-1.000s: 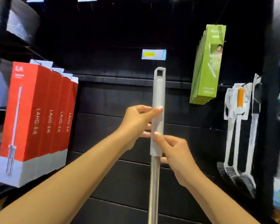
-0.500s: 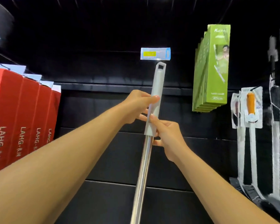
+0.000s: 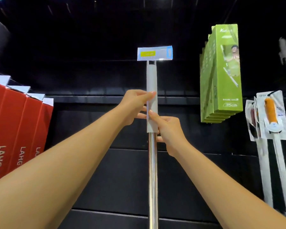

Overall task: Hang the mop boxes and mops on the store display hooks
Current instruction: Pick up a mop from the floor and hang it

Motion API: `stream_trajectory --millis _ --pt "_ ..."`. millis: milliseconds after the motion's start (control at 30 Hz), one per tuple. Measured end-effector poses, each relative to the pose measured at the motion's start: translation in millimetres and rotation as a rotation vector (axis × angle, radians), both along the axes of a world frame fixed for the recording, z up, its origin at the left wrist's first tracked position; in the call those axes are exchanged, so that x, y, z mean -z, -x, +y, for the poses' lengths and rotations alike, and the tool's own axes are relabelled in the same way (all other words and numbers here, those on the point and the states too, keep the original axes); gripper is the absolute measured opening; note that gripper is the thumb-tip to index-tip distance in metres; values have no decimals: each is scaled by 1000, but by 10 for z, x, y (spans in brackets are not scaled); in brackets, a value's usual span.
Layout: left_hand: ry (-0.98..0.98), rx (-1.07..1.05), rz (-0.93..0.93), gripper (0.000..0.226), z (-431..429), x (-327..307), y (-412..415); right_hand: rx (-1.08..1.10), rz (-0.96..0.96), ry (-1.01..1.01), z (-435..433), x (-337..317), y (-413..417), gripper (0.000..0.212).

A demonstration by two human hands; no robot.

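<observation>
Mop raised to the hook, head view. We take the price tag (image 3: 155,53) as our landmark. Over the last second the mop (image 3: 151,90) has climbed from well below the tag until its top now meets the tag's lower edge, and its earlier lean has been corrected to upright. We judge that the hanging hole (image 3: 151,62), directly under the tag, is now about level with the hook. The hook itself cannot be seen against the dark panel, so threading is not yet confirmed.

The left hand (image 3: 135,106) pinches the grey sleeve from its left side, thumb across the front and fingers behind. The right hand (image 3: 170,134), lower still below the tag, curls round the sleeve's bottom end.

The mop shows a matt grey plastic sleeve with a rectangular hole, over a polished steel shaft (image 3: 153,171) running straight down out of view.
</observation>
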State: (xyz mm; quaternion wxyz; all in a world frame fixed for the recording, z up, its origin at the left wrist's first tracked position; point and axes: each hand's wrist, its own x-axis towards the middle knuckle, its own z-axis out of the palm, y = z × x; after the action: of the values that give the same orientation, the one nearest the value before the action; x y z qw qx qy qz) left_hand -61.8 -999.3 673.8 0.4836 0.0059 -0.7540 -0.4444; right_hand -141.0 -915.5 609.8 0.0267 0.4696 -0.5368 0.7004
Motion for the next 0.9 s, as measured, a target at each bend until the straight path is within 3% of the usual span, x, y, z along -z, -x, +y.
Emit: stream_trajectory --millis 233,400,500,667,900 --pt "-18 66 44 18 -54 -66 232 88 49 42 -16 -89 183 54" --pt "-29 53 42 39 -116 -53 415 102 47 28 -75 -85 330 46" --pt "-30 56 27 37 -186 -16 523 87 32 7 -120 -47 415 39" --pt "-74 25 -3 32 -326 33 713 58 -22 -15 -250 14 566 52" --pt "-143 -16 -52 36 -630 112 1000 9 -91 -74 -588 103 839 46"
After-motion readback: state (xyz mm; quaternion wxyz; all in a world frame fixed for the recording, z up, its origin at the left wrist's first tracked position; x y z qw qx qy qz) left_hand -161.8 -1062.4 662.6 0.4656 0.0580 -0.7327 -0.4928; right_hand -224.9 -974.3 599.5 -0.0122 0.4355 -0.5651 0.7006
